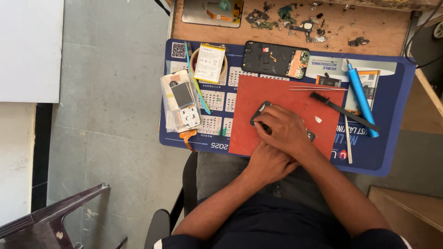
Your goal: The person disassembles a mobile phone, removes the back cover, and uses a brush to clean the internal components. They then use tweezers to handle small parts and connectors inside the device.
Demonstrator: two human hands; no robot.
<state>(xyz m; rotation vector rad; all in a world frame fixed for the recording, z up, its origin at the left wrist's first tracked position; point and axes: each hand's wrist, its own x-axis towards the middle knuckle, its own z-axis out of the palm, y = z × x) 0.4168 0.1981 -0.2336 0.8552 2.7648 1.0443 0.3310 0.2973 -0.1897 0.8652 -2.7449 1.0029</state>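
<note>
Here, nearest the body, the left hand (270,162) rests curled at the near edge of the red mat (286,99), tucked under the right wrist; whether it grips anything I cannot tell. Just past it the right hand (282,130) lies closed over a small dark phone part (259,112), fingers pinched as if on a thin tool, though the tool itself is too small to make out. The work in hand looks like picking or prying at that part, and any further move seems to call for a steady pinch and light pressure. At three o'clock from the hands lie a black brush (341,109) and a blue screwdriver (362,98); at twelve o'clock a pair of tweezers (317,87), then an opened black phone (275,59) with its innards showing. At ten o'clock a white battery (209,62) sits across a round roll of tape (194,57), hiding its hollow.
</note>
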